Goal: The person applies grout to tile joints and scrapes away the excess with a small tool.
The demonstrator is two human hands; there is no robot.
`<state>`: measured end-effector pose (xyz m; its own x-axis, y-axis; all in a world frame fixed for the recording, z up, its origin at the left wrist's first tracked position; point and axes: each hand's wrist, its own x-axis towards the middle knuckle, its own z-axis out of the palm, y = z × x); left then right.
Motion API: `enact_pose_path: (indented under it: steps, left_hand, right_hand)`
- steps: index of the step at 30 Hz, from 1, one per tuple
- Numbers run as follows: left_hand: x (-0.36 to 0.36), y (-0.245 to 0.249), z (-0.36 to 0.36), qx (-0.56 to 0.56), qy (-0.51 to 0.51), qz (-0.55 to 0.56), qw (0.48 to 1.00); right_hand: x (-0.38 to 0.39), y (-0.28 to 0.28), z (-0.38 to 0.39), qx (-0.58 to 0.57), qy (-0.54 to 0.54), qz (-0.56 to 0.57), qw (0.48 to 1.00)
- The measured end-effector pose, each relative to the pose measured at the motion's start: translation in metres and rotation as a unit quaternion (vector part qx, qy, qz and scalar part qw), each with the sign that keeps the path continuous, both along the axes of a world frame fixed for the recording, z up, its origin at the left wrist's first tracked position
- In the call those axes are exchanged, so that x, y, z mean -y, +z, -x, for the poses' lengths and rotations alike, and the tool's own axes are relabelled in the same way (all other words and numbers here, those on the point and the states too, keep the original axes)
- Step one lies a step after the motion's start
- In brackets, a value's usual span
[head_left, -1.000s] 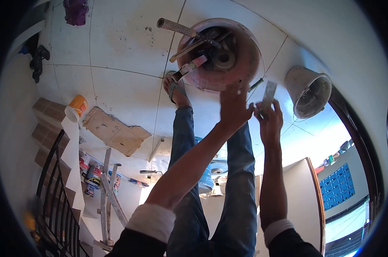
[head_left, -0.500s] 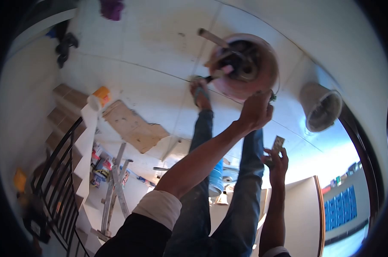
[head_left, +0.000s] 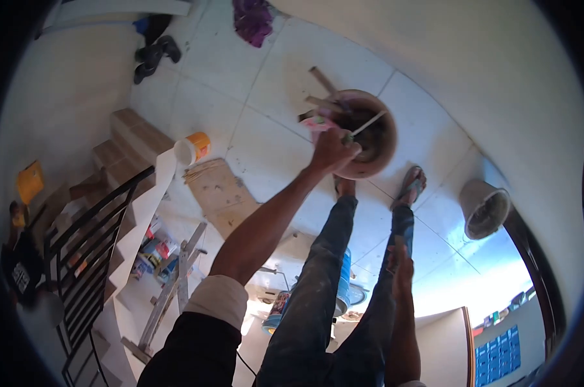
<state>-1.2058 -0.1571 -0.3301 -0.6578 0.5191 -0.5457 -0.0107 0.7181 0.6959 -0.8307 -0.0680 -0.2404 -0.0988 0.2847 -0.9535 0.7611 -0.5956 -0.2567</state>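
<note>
My left hand [head_left: 334,151] is closed at the near side of a round, pinkish-brown bucket [head_left: 387,145]. Out of its grip runs a thin pale tool [head_left: 371,122] with a bit of green by the fingers, slanting across the bucket's mouth. Wooden handles [head_left: 322,80] lean out over the far left rim, and something pink [head_left: 316,123] lies just beyond my knuckles. The bucket's inside is dark. My right hand [head_left: 400,264] hangs low in front of my right leg, seen edge-on with fingers curled; what it holds is hidden.
A grey bucket [head_left: 467,197] lies tilted at the right wall. Flattened cardboard [head_left: 218,197] and a yellow-and-white tub [head_left: 194,148] are at the left, beside stairs with a black railing [head_left: 101,242]. A ladder [head_left: 169,293] and blue buckets [head_left: 343,284] stand behind my legs. Purple cloth [head_left: 252,22] lies ahead.
My left hand has moved from the bucket's right side to its near left, its tool now across the mouth. My right hand has dropped, its small flat object no longer clear. My right foot now shows.
</note>
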Motion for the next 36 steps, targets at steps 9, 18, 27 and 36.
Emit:
enact_pose_path:
  steps: [9,18,27,36]
  left_hand:
    - [0.067,-0.04,0.096,-0.104,0.033,0.147,0.983]
    - [0.093,-0.07,0.105,-0.123,0.002,0.294,0.948]
    - [0.002,0.004,-0.013,-0.257,-0.162,0.411,0.859]
    - [-0.047,0.013,-0.248,-0.002,-0.189,0.255,0.948]
  right_hand:
    - [0.009,0.028,0.023,-0.028,0.026,0.022,0.999]
    - [-0.014,0.039,-0.002,-0.017,-0.006,-0.056,0.998]
    - [-0.078,0.083,-0.066,-0.025,-0.148,-0.094,0.984]
    - [-0.197,0.042,-0.309,0.027,-0.052,-0.206,0.977]
